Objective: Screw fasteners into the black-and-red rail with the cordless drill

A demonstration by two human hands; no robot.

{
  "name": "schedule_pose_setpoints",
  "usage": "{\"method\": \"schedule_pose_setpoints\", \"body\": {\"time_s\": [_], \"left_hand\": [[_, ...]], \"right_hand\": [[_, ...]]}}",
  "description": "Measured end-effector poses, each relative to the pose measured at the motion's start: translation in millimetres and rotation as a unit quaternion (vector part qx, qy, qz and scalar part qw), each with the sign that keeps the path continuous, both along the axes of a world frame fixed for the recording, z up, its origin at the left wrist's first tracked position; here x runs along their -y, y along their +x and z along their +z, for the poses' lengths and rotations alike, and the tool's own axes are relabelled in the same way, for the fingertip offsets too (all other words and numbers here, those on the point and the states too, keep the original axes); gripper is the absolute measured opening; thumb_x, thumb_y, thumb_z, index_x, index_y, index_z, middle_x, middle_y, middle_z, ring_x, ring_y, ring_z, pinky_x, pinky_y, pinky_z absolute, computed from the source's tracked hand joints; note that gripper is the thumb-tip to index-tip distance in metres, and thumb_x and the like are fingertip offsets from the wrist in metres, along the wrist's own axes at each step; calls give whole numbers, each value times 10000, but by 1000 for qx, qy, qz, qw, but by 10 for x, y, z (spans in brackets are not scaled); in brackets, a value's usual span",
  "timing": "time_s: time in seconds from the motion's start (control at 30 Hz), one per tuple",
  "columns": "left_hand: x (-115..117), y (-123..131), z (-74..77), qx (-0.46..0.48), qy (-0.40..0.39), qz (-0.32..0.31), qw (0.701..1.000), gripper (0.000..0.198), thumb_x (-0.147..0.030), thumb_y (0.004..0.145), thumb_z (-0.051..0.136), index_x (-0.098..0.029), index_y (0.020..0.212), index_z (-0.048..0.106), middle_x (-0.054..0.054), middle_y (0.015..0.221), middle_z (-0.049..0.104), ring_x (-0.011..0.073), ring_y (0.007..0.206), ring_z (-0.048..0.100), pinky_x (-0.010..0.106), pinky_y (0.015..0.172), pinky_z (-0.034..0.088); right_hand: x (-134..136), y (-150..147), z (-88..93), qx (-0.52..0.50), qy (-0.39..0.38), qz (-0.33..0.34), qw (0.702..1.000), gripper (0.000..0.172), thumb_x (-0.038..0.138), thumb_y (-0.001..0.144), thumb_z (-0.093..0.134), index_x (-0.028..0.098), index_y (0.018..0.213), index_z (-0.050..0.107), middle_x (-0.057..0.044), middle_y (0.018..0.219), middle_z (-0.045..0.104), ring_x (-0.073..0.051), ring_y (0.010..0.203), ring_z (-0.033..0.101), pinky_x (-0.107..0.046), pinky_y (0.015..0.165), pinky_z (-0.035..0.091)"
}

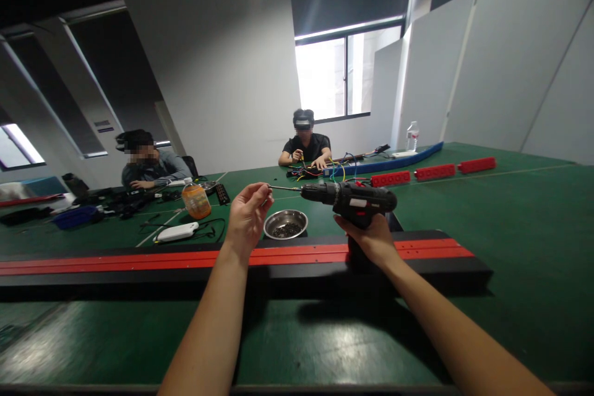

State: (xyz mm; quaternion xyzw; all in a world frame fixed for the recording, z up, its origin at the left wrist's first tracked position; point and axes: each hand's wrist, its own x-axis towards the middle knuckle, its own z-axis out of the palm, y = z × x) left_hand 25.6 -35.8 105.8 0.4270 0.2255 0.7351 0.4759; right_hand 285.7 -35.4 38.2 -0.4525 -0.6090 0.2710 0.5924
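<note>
My right hand (371,238) grips the handle of a black cordless drill (352,198), held level above the table with its bit pointing left. My left hand (248,213) is raised with its fingertips pinched at the tip of the drill's bit (283,188); whatever small thing they hold is too small to make out. Just below and between my hands sits a small metal bowl (285,224) with dark small parts in it. A long black and red rail (139,258) lies across the green table (510,247) under both hands.
Two other people sit at the far side, working on wires and parts. An orange jar (195,200), a white device (176,232) with a cable, red blocks (434,172), a blue strip (394,163) and a water bottle (412,135) lie on the table.
</note>
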Motion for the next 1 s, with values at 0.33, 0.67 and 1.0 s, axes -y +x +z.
{"method": "schedule_pose_setpoints", "body": {"time_s": [0.33,0.67,1.0], "left_hand": [[-369,-111,-542,-249,-47,167,953,195,-357,781,751,-177,830,694,30,771,699,144,693,640,267,688,499],[-413,-37,-980,-773,-65,163,610,425,-407,979,400,-191,984,766,145,1100,759,281,1004,691,377,885,478],[-375,10,-969,-809,-76,148,564,605,-445,1010,239,-154,1044,767,193,1157,736,323,1065,683,438,962,452]], "right_hand": [[7,-9,7,22,14,-32,999,413,510,687,800,176,929,782,-86,882,788,-331,886,735,-412,789,561],[98,357,211,91,-44,-10,995,429,508,648,826,154,886,779,-72,794,772,-302,790,729,-371,702,556],[195,1058,525,419,-31,-90,903,276,480,664,766,234,789,786,-50,711,746,-287,685,703,-311,572,467]]}}
